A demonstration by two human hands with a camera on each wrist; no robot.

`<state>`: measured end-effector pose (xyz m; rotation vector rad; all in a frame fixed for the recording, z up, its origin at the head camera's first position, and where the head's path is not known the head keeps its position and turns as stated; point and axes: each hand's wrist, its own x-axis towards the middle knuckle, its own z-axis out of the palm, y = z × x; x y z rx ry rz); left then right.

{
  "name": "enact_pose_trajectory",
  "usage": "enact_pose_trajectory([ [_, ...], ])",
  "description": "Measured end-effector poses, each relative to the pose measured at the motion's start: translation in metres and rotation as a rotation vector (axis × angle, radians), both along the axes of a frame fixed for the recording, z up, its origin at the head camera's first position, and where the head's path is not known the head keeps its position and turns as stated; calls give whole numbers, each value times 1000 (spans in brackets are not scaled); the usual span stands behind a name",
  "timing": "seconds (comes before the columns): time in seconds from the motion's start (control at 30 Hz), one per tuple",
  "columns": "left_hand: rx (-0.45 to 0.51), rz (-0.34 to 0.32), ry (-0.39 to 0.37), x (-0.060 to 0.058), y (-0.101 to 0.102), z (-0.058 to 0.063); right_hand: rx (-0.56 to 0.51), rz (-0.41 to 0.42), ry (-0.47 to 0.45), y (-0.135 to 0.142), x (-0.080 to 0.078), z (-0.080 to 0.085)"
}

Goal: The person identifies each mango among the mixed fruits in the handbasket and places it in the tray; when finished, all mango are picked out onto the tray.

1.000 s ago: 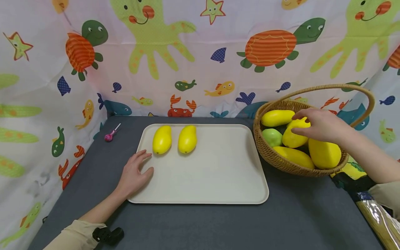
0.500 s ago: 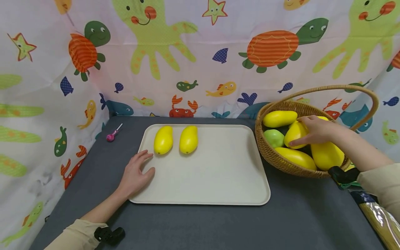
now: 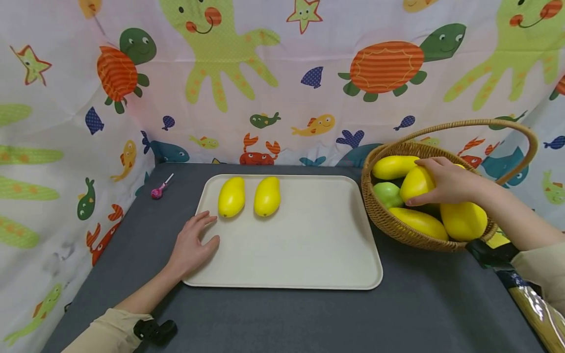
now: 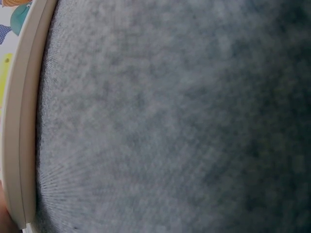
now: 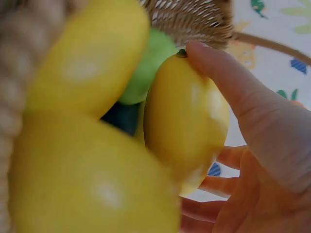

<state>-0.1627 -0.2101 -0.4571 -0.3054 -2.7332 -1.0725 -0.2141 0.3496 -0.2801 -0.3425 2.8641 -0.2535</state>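
In the head view, my right hand (image 3: 450, 181) reaches into the wicker basket (image 3: 375, 215) and grips a yellow mango (image 3: 416, 185). The right wrist view shows the thumb on the stem end of this mango (image 5: 184, 107), with the other fingers behind it. More yellow mangoes (image 3: 463, 220) and a green fruit (image 3: 387, 194) lie around it. My left hand (image 3: 192, 247) rests on the left edge of the cream tray (image 3: 304, 245), its fingers relaxed. Two yellow mangoes (image 3: 231, 197) lie side by side in the tray's upper left part.
A pink lollipop (image 3: 157, 192) lies on the dark grey table (image 3: 282, 318) left of the tray. The basket's tall handle (image 3: 494, 123) arches above the right forearm. A shiny gold packet (image 3: 529, 309) lies at the right edge. A patterned curtain (image 3: 282, 98) stands behind.
My right hand has lowered onto the mango in the basket and closed around it; the mango now sits slightly more upright. The left hand has stayed on the tray edge.
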Motion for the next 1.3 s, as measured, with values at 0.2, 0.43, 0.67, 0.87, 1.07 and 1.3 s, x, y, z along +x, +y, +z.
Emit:
enact_pose_trajectory([
  [0.2, -6, 0, 5, 0, -1, 0, -72, 19, 58, -15, 14, 6],
  [0.43, -6, -2, 8, 1, -1, 2, -165, 34, 90, -39, 37, 15],
  [0.67, -5, 4, 6, 2, -2, 2, -274, 84, 136, -61, 59, 21],
  [0.87, 2, 1, 15, 1, -3, -1, -376, 114, 158, -85, 70, 20],
  [1.07, 2, -3, 10, 0, -3, -1, -458, 190, 145, -108, 70, 9],
  [1.3, 8, -10, 6, -1, -1, -1, -472, 261, 155, -134, 56, -24],
])
